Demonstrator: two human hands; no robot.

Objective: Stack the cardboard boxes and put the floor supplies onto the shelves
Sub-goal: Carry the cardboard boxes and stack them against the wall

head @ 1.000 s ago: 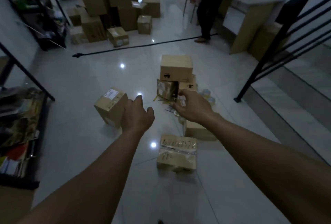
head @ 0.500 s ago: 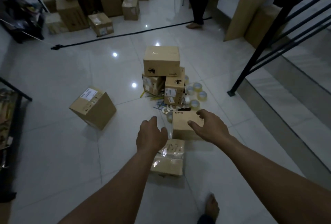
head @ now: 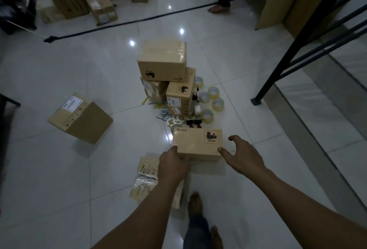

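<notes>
A light cardboard box marked PICO (head: 195, 143) lies flat on the tiled floor in front of me. My left hand (head: 173, 167) grips its near left corner, thumb up the left side. My right hand (head: 240, 155) hovers at the box's right end with fingers spread, its thumb at the near right corner. Behind it stands a small stack: a large box (head: 161, 59) on top of an upright box (head: 179, 97) and a tilted one (head: 154, 89). Tape rolls (head: 213, 91), coloured pens (head: 161, 109) and black clips (head: 193, 122) lie scattered beside the stack.
A taped parcel with handwriting (head: 147, 181) lies under my left forearm. A tilted labelled box (head: 79, 117) sits at the left. A black stair railing (head: 278, 69) and a raised step border the right. A box pile (head: 67, 0), a black cable (head: 139, 21) and a person's foot (head: 218, 8) are farther back.
Both hands have come down and forward to the PICO box. The left hand now holds its near left corner and the right has moved to its right end. The camera has tilted down.
</notes>
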